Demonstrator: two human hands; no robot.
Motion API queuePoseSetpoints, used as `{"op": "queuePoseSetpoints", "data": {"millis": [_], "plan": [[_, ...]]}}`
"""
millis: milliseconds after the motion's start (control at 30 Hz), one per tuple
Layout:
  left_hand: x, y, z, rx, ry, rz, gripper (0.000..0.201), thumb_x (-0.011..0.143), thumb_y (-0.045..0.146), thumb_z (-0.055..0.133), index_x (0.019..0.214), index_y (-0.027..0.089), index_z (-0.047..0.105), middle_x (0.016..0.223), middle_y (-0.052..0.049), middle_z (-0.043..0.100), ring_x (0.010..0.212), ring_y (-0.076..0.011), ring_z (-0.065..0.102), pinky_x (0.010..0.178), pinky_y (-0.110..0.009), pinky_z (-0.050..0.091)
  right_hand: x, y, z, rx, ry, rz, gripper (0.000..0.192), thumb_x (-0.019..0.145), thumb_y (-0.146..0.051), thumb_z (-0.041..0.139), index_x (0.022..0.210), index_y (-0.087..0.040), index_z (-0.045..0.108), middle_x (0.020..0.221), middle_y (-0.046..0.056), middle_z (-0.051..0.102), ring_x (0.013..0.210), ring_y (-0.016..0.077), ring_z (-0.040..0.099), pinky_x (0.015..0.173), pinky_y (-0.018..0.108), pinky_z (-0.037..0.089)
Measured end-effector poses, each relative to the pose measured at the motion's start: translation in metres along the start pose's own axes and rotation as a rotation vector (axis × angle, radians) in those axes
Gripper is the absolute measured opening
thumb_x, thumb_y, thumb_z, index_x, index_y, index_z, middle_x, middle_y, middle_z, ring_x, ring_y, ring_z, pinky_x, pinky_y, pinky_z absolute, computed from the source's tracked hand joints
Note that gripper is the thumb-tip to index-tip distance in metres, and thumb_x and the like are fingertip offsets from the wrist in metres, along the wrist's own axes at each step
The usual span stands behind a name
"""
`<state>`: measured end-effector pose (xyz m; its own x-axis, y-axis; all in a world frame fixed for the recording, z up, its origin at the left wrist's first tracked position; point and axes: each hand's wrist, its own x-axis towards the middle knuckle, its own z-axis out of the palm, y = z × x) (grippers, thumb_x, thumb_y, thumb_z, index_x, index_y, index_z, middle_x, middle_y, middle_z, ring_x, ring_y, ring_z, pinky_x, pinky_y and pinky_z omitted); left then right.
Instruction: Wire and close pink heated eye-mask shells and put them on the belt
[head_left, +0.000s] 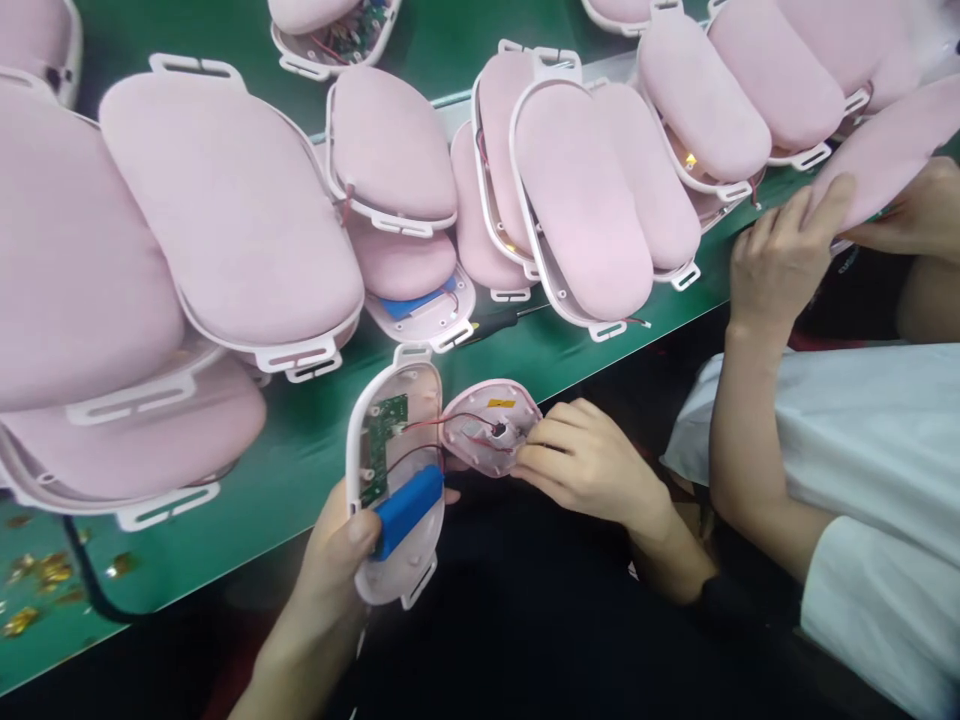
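Held nearest the viewer, over the dark gap before the counter's edge: an open pink shell half [394, 480], standing roughly upright in the left hand [341, 550], whose grip is clamping on its lower rim with the thumb pressing on a blue battery [409, 508] lying inside.

Green counter [300, 440]: running across the upper view, carrying everything listed below.

Pink padded units [232, 215]: lying in overlapping rows over most of the counter, white strap tabs showing at their ends; the largest are sitting at far left.

Co-worker at right: a white sleeve [862, 450] and a bare forearm showing, one hand [780, 260] gripping the edge of a pink pad [892, 150] at the counter's far right.

Right hand [592, 460]: fingers pinching together on the smaller pink shell half [491, 428], which is hanging just beside the first half.

Green circuit board [382, 445]: sitting in the upper part of the held shell, above the battery.

Red and black wires [442, 425]: bridging the two halves.

Black screwdriver [499, 322]: lying on the counter just beyond the held parts.

Gold-coloured scraps [45, 575]: lying scattered at the counter's lower left.
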<state>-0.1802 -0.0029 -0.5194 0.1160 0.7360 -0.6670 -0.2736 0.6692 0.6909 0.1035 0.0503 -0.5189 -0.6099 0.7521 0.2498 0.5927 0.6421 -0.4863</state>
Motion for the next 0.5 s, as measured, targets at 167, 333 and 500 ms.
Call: {"op": "queuePoseSetpoints", "data": {"millis": [167,333,500], "plan": [[-0.001,0.002,0.008,0.002,0.077,0.031,0.089,0.066,0.082,0.082,0.123,0.014,0.079,0.102,-0.016,0.085,0.068,-0.032,0.077,0.054,-0.039,0.065,-0.012,-0.008,0.031,-0.133,0.125,0.094,0.014,0.107,-0.018,0.067,0.096,-0.018,0.076,0.089,0.001,0.078,0.08,0.0171,0.058,0.07,0.035,0.041],[0.0,0.005,0.017,-0.144,0.265,0.084,0.089,0.064,0.073,0.086,0.132,0.016,0.077,0.088,-0.013,0.085,0.068,-0.0375,0.079,0.05,-0.044,0.067,-0.007,-0.009,0.023,-0.019,0.131,0.077,0.018,0.105,-0.019,0.063,0.091,-0.017,0.074,0.087,0.002,0.078,0.078,0.0169,0.067,0.07,0.033,0.051],[0.005,0.016,0.022,-0.202,0.312,0.122,0.085,0.066,0.075,0.083,0.128,0.018,0.08,0.088,-0.012,0.086,0.082,-0.0427,0.082,0.063,-0.056,0.073,0.012,-0.019,0.011,0.173,0.249,0.076,0.014,0.105,-0.012,0.06,0.096,-0.016,0.07,0.088,0.003,0.079,0.079,0.0146,0.073,0.08,0.029,0.063]]}}
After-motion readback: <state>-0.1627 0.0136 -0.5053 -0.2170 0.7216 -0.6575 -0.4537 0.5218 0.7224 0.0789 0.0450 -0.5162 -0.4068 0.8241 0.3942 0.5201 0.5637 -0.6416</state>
